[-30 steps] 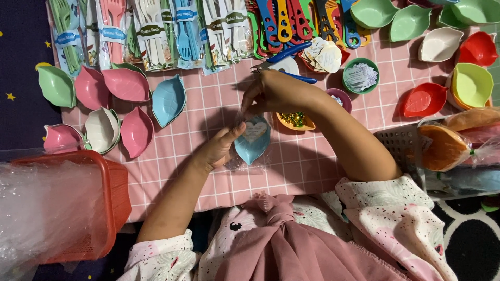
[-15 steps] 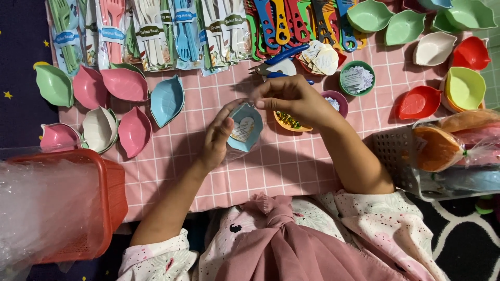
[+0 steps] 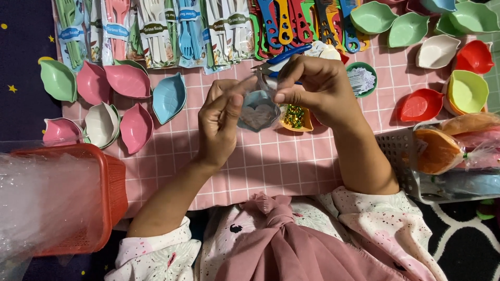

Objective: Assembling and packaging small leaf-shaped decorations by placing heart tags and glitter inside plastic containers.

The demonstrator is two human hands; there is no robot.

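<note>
While pinched shut | both hands' fingers grip wrapped blue dish

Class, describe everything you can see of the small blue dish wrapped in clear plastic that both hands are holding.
The wrapped blue dish is small, leaf-shaped and looks plastic, sealed in a glossy clear bag. It is held above the pink checked cloth, tilted toward the camera. The left hand grips its left side; the right hand pinches the bag's gathered top.

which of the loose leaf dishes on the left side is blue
The blue leaf dish, rightmost of that group and nearest the left hand; the others are green, pink or white.
</note>
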